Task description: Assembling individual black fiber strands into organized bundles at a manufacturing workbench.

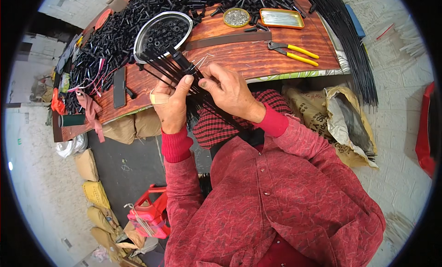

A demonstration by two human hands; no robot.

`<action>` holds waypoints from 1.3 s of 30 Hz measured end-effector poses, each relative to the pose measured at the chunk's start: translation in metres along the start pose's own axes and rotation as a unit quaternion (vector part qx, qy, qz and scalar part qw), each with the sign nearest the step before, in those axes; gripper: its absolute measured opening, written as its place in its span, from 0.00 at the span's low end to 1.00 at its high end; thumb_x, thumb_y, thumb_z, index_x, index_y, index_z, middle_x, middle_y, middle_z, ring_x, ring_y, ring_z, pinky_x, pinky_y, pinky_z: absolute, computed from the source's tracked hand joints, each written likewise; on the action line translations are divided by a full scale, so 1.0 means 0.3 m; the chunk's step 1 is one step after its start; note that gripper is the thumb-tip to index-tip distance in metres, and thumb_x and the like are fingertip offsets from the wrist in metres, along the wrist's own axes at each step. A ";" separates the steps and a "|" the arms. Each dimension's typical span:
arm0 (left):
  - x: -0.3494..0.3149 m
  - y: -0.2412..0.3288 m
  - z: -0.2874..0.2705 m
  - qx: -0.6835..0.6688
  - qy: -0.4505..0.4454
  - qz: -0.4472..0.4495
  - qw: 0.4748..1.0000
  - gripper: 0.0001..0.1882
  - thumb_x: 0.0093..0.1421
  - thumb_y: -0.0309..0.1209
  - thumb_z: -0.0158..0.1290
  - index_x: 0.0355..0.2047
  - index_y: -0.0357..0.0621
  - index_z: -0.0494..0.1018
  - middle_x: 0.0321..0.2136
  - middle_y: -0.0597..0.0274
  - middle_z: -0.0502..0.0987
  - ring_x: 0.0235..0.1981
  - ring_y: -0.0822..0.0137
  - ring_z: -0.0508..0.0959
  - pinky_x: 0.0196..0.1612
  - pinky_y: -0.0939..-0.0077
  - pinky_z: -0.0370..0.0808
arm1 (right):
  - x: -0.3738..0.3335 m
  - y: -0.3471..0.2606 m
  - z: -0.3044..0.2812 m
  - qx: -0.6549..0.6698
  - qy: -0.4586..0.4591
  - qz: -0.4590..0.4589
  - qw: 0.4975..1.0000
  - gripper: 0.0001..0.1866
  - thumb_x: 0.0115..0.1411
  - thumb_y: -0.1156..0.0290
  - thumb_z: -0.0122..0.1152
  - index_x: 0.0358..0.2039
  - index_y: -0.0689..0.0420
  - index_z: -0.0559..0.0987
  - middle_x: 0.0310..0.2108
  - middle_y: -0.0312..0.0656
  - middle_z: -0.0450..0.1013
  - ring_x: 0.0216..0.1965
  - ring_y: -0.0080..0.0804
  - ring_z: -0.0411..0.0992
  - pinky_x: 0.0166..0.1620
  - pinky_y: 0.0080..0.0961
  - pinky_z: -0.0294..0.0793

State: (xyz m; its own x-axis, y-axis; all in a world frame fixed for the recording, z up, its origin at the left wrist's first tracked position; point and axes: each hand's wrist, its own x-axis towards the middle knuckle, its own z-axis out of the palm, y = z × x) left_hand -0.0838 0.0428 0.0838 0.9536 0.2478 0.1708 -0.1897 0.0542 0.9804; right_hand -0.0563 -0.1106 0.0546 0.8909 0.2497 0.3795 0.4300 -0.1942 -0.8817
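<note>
Person's L hand (171, 103) grips a bunch of thin blk rods (159, 66), tips fanned past the fingers; R hand (232, 93), thumb & fingertips pinched, clasps the lower end of a blk tubular fitting (182, 61), which juts up btwn both hands nr a metal-rimmed bowl (190, 25).

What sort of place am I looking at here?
Probably a small workshop: black plastic-looking parts lie heaped on a wooden table, yellow-handled pliers rest beside them, and a bundle of long black rods hangs over the table's right-hand edge.
</note>
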 end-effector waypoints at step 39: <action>-0.028 -0.005 -0.003 0.060 -0.015 0.019 0.998 0.12 0.58 0.19 0.59 0.43 0.33 0.78 0.36 0.63 0.80 0.35 0.74 0.77 0.41 0.79 0.73 | -0.020 -0.019 -0.029 -0.072 -0.025 0.053 0.996 0.15 0.59 0.59 0.61 0.28 0.59 0.74 0.25 0.51 0.75 0.30 0.55 0.75 0.33 0.48 0.70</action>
State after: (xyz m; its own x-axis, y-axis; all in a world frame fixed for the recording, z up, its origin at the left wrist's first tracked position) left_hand -0.0917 0.0414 0.0807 0.9533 0.2187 0.2083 -0.1973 -0.0712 0.9778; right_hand -0.0629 -0.1192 0.0598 0.9253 0.2666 0.2696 0.3545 -0.3557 -0.8648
